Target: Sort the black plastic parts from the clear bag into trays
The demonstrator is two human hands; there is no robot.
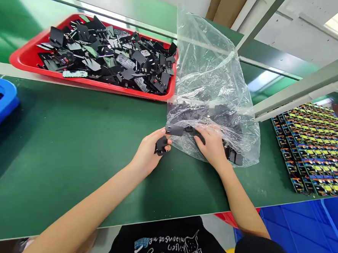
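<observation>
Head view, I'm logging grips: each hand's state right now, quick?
Left hand: closed, holding small black plastic parts.
Right hand: partly covered by the clear plastic bag; grip cannot be told.

Blue bin (8, 94) cut by left edge, most contents out of view. Right hand (211, 143): fingers partly hidden under plastic bag (211, 74). Black parts (222, 115) inside blurred by crinkled film. Black piece (160, 145) partly covered by left hand (147, 152). Shirt (164, 243) cut by bottom edge.
</observation>
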